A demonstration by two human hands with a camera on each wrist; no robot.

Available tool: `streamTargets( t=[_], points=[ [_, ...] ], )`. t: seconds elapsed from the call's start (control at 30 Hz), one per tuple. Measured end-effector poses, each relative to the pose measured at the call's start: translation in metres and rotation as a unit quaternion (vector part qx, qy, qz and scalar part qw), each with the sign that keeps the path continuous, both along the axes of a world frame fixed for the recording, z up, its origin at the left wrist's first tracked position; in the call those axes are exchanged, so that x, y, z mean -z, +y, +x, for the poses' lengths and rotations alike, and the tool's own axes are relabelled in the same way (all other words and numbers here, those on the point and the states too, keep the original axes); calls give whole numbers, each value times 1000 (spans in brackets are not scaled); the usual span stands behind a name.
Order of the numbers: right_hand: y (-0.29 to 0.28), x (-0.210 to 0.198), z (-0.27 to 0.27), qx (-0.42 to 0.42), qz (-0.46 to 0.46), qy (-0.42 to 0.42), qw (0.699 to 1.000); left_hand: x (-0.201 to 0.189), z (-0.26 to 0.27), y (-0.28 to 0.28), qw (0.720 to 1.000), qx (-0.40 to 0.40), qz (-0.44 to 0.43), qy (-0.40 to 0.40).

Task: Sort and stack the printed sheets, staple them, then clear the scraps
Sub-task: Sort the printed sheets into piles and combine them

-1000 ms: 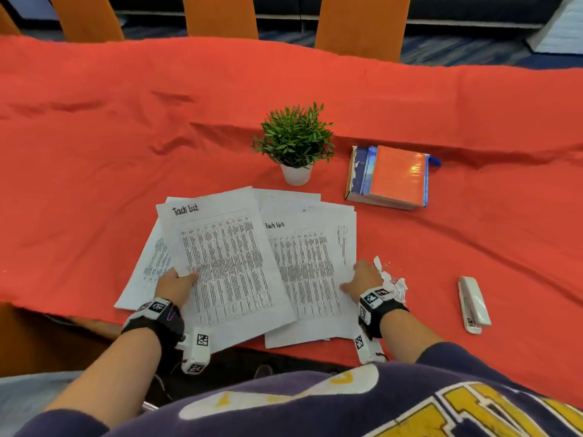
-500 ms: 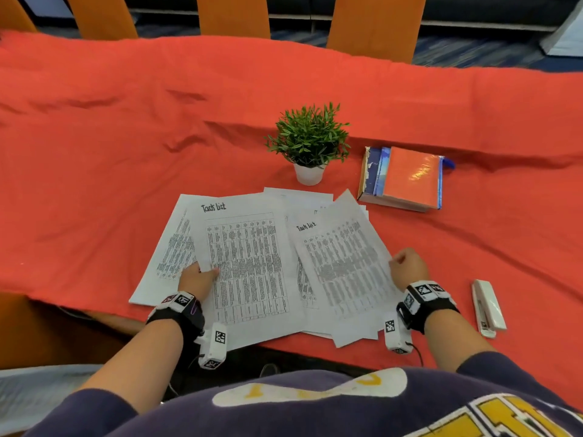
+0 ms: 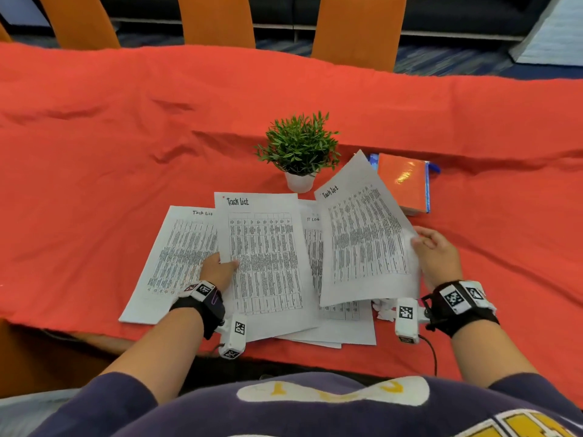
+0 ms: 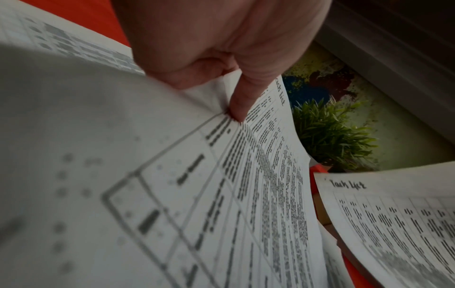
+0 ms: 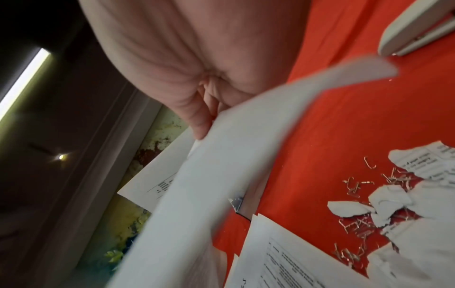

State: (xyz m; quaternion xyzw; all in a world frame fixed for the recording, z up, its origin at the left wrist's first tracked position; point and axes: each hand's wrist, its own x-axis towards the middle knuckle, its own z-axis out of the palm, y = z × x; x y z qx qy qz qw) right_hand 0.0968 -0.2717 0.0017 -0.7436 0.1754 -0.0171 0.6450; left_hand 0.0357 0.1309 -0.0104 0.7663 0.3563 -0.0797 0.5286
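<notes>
Several printed sheets lie fanned on the red tablecloth (image 3: 94, 171). My left hand (image 3: 217, 269) pinches the left edge of a middle "Task List" sheet (image 3: 265, 263), thumb on top (image 4: 241, 101). My right hand (image 3: 437, 253) holds the right edge of another "Task List" sheet (image 3: 366, 241), lifted and tilted off the pile (image 5: 221, 155). An "IT Log" sheet (image 3: 312, 244) lies beneath it. Torn paper scraps (image 5: 403, 196) and loose staples (image 5: 354, 224) lie on the cloth under my right wrist. The white stapler (image 5: 416, 33) shows only in the right wrist view.
A small potted plant (image 3: 299, 149) stands just behind the sheets. A stack of books with an orange cover (image 3: 403, 181) lies at its right. Orange chairs (image 3: 217, 20) line the far side. The near table edge runs under my forearms.
My right hand has lifted its sheet higher and swung it right, uncovering the "IT Log" sheet. The left hand keeps its grip on the middle sheet. The view moved closer.
</notes>
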Motion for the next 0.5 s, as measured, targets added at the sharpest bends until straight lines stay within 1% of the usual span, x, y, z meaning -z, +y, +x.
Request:
streamTargets(
  t=[0.1, 0.2, 0.3, 0.37, 0.5],
  points=[
    [5, -7, -7, -1, 73, 3, 997, -2, 10, -15, 1000, 14, -13, 13],
    [10, -7, -15, -12, 112, 26, 993, -4, 18, -36, 999, 26, -39, 22],
    [18, 2, -23, -36, 87, 59, 994, -4, 26, -58, 995, 41, -94, 14],
    [26, 13, -27, -47, 47, 81, 994, -9, 28, -73, 990, 54, -131, 7],
    [37, 37, -31, -81, 15, 106, 991, -17, 31, -93, 980, 86, -177, 4]
  ],
)
